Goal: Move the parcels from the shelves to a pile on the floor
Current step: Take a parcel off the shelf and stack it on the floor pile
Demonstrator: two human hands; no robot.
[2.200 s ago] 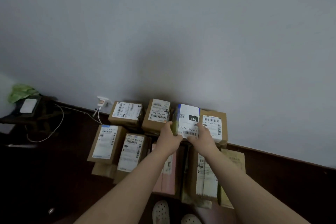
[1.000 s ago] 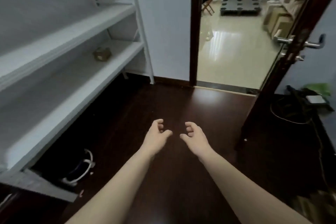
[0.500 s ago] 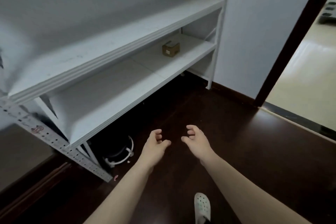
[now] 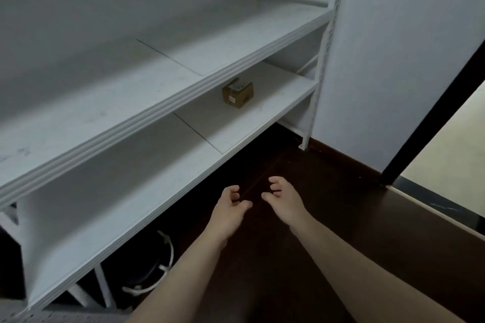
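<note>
**One parcel on the white shelving, two empty hands in front**

Just right of centre in the frame, on the lower white shelf board [image 4: 162,165]: one small brown cardboard parcel [image 4: 237,93], standing upright with a corner turned toward the camera, well apart from both hands. On its top, a pale label. On its front face, a small white sticker with a red patch. Printing on both too small to read.

In the lower centre, left hand [image 4: 228,211] and right hand [image 4: 284,200], both bare, stretched forward above the dark brown wooden floor [image 4: 330,191]. Near each other but not touching, palms turned inward. Fingers of each loosely curled, thumb apart from the fingertips, gripping nothing. Two bare forearms running in from the bottom edge.

By count: one parcel, two hands, two shelf boards. Across the upper left, the upper white shelf board [image 4: 126,92], overhanging the rear of the lower one.

At lower left, under the lower board, one dark round container with a white hoop handle [image 4: 168,262], partly lost in shadow. At upper right, one white perforated upright post [image 4: 320,71], its foot on the floor beside the pale grey wall [image 4: 393,60]. At far right, a dark door frame [image 4: 433,115] and, beyond it, a pale glossy floor [image 4: 451,162].
</note>
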